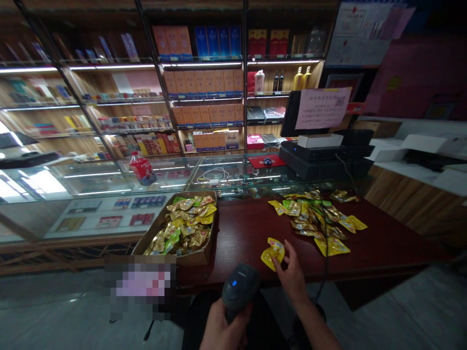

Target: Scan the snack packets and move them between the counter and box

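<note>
Left hand point(221, 326) grips rounded scanner point(241, 287); right hand point(292, 274) holds glossy packet point(270, 253)

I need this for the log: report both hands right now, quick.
Left hand: closed, holding a scanner.
Right hand: closed, holding a yellow packet between thumb and fingers.

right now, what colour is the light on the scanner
Blue; the light on the scanner shows best in the head view.
</note>
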Motion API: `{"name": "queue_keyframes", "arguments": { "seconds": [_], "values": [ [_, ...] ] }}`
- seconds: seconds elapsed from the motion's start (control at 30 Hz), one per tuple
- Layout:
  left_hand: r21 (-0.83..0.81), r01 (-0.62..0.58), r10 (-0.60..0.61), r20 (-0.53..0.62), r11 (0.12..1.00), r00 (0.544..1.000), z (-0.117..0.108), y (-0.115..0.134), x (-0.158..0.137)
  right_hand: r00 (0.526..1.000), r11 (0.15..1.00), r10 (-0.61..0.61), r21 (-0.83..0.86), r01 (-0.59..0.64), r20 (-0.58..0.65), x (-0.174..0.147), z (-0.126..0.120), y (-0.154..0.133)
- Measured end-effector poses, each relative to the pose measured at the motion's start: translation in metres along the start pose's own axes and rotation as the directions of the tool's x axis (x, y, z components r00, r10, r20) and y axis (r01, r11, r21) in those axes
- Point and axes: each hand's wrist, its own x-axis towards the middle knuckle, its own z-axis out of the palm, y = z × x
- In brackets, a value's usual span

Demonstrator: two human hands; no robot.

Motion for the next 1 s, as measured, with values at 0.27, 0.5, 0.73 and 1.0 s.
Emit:
{"name": "queue_keyframes", "arguments": {
  "seconds": [0.27, 0.5, 0.73, 1.0],
  "values": [
    [0.066, -0.009, 0.006, 0.032, 0.998, 0.999, 0.004, 0.005, -0.002, 0.996, 0.999, 0.034, 0.004, -0.034, 0.078, 0.003, -0.001, 0.001],
    [0.051, 0.0, -0.003, 0.058, 0.999, 0.998, 0.006, 0.003, 0.002, 0.996, 0.998, 0.042, -0.041, -0.039, 0.084, 0.003, -0.004, -0.006],
    [-0.022, 0.058, -0.057, 0.039, 0.998, 0.998, 0.007, -0.01, 0.009, 0.984, 0.988, 0.069, 0.124, -0.09, 0.164, 0.012, -0.009, -0.01],
    [-0.15, 0.102, -0.119, -0.112, 0.983, 0.987, -0.004, -0.033, 0.017, 0.898, 0.786, 0.005, 0.554, -0.275, 0.439, 0.054, 0.089, -0.122]
  ]
}}
